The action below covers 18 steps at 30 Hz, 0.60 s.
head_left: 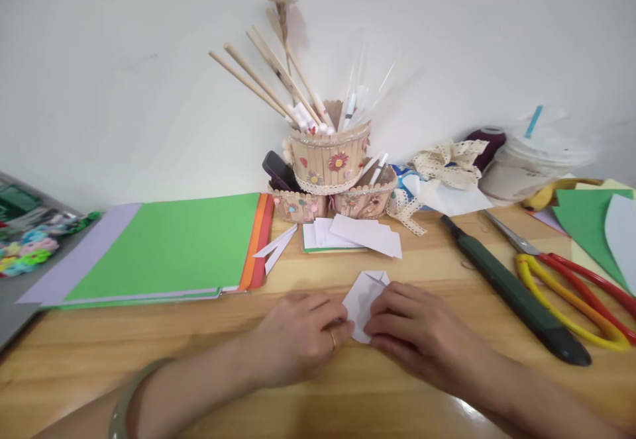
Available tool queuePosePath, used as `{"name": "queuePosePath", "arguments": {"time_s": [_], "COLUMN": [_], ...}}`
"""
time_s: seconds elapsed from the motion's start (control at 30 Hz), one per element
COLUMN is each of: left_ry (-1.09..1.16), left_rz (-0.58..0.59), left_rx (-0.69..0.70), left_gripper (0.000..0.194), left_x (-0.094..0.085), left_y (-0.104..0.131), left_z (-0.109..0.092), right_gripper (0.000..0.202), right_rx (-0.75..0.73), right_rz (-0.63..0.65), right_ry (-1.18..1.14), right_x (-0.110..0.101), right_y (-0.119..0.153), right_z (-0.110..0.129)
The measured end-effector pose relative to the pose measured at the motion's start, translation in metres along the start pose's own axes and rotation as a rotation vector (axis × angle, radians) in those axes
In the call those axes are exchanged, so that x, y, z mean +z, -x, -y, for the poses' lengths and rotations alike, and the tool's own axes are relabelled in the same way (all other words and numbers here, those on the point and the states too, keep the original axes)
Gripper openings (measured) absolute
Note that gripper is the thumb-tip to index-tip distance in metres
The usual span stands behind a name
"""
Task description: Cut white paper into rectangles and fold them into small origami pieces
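A small folded piece of white paper (pixel 362 298) lies between my hands on the wooden table, with a creased flap at its top edge. My left hand (pixel 303 336), wearing a ring, has its fingers closed on the paper's left edge. On the right edge, my right hand (pixel 412 326) presses its bent fingers and thumb against the same paper. The fingers partly cover both sides of it. Just beyond stands a low stack of cut white paper pieces (pixel 365 235), and narrow white strips (pixel 276 248) lie to its left.
Coloured paper sheets (pixel 173 247) are at the left. Decorated stick holders (pixel 330 157) with sticks and pens stand by the wall. A dark green cutter-like tool (pixel 514 287), scissors (pixel 571 293) and green paper (pixel 591 220) lie right. A lidded plastic cup (pixel 517 167) stands behind.
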<state>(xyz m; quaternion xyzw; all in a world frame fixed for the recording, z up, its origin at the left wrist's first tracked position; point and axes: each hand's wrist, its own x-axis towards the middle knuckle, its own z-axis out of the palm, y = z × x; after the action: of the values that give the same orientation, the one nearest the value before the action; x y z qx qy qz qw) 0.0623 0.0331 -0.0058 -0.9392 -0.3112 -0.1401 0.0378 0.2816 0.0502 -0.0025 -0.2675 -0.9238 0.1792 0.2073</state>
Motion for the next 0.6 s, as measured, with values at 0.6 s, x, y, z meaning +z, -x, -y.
{"name": "queuePosePath", "arguments": {"time_s": [0.6], "left_ry": [-0.071], "left_rz": [-0.142], "left_rx": [0.145], "left_gripper": [0.007], "left_x": [0.001], "left_y": [0.006], "left_z": [-0.009], "right_gripper": [0.015], "right_rx": [0.308], "right_rz": [-0.089], "right_ry": [-0.046], "right_x": [0.015], "right_y": [-0.007], "right_z": [0.016]}}
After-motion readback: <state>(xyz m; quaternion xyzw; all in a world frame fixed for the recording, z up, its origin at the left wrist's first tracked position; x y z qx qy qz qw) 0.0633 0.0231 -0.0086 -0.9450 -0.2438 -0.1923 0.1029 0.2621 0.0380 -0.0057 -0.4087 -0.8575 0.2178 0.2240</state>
